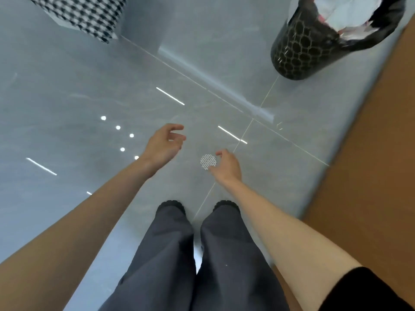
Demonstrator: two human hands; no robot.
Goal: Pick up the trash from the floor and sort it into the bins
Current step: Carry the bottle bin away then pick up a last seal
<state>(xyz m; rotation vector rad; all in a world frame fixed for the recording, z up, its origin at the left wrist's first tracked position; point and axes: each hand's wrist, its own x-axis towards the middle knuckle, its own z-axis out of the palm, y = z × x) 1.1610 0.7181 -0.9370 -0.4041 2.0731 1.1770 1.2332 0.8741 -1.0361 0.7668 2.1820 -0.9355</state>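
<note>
Trash (345, 12) lies in the far-right bin (298, 48). One white mesh piece (207, 161) remains at the right hand (228, 167), grip unclear; left hand (164, 144) released.

Left hand (165, 143) hangs loose, centre frame; right hand (225, 166) curls just beside a white mesh wad (207, 162); black bin (298, 50) stands upper right.
</note>
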